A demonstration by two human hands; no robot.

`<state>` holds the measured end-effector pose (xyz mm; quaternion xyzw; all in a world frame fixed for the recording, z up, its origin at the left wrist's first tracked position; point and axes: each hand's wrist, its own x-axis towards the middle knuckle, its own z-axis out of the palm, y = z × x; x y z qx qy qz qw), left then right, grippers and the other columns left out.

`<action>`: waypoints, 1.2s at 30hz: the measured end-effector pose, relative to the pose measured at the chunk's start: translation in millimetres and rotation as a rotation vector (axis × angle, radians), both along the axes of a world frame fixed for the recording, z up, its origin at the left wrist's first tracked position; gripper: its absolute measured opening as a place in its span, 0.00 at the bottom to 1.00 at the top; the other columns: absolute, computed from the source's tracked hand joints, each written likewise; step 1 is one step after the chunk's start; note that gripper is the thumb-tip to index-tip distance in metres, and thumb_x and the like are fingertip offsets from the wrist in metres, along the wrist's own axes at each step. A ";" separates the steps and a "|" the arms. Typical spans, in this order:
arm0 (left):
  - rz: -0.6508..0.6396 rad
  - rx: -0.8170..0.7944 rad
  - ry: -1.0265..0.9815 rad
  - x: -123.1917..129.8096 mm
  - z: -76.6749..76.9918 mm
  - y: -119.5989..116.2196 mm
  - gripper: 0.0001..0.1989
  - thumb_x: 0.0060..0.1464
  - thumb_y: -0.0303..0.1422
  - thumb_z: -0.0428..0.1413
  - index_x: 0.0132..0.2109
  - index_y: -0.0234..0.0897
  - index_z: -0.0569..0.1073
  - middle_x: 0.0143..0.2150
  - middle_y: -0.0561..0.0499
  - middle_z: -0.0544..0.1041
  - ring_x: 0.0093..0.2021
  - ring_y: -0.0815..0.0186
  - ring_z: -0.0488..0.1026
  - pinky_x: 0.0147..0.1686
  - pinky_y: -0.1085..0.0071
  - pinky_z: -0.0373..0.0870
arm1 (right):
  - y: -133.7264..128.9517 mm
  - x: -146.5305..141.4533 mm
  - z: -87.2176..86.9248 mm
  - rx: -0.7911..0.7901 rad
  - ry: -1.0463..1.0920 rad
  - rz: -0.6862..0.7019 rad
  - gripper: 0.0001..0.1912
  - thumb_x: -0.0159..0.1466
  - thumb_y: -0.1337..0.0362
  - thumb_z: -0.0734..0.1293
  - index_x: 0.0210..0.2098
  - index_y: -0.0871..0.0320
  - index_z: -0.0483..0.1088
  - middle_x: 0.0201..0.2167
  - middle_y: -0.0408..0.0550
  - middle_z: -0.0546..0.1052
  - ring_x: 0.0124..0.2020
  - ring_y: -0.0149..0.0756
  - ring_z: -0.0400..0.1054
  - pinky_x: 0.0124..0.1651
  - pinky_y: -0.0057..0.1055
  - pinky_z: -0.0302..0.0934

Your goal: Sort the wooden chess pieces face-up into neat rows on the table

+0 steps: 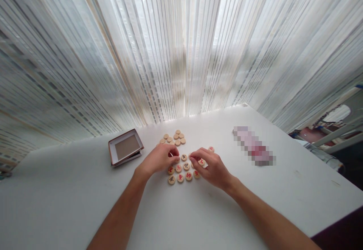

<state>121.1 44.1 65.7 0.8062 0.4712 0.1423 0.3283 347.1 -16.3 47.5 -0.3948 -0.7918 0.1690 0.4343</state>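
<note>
Round wooden Chinese chess pieces with red or black characters lie face up in rows on the white table. A red-marked piece (180, 178) and a black-marked piece (171, 180) are in the nearest row. My left hand (162, 159) pinches a chess piece at the left end of the farthest row, its thumb and fingertips mostly covering it. At the same row's right, my right hand (211, 165) has thumb and forefinger closed around another piece, largely hidden. Between both hands sits a black-marked piece (184, 157). My right hand partly covers other pieces beneath it.
Several blank-side-up pieces (177, 143) lie beyond my left hand. An open shallow box (126, 146) stands at the left. One red-marked piece (211, 149) lies apart beyond my right hand. A blurred pinkish object (253, 146) is on the right. Striped curtains (184, 53) hang along the far edge.
</note>
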 end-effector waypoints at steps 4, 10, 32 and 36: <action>0.020 -0.017 -0.006 0.3 -1.7 1.7 0.09 0.54 0.39 0.58 0.35 0.39 0.79 0.33 0.51 0.81 0.33 0.62 0.77 0.33 0.71 0.70 | 0.0 0.5 -0.7 -0.015 0.002 0.010 0.04 0.68 0.67 0.64 0.40 0.55 0.71 0.33 0.46 0.76 0.33 0.34 0.71 0.39 0.32 0.64; 0.055 -0.013 0.024 2.6 -2.5 1.5 0.10 0.53 0.40 0.57 0.35 0.39 0.79 0.32 0.50 0.81 0.33 0.62 0.77 0.34 0.71 0.70 | -0.4 -0.2 0.1 -0.009 0.003 0.009 0.04 0.68 0.67 0.64 0.40 0.55 0.71 0.33 0.45 0.76 0.32 0.33 0.71 0.39 0.31 0.64; -0.034 0.031 0.068 -0.3 -6.7 0.4 0.08 0.57 0.36 0.55 0.38 0.40 0.78 0.36 0.50 0.80 0.34 0.64 0.76 0.33 0.72 0.69 | 0.5 0.4 -1.4 -0.015 -0.008 0.013 0.04 0.68 0.66 0.64 0.41 0.56 0.71 0.33 0.46 0.77 0.33 0.34 0.70 0.39 0.32 0.64; -0.023 0.044 0.082 1.3 -6.3 -0.3 0.09 0.57 0.37 0.55 0.40 0.39 0.77 0.35 0.50 0.80 0.33 0.64 0.76 0.33 0.72 0.69 | -0.2 -0.1 -1.6 -0.005 -0.010 0.016 0.04 0.68 0.66 0.64 0.40 0.55 0.71 0.33 0.46 0.77 0.32 0.34 0.70 0.39 0.32 0.63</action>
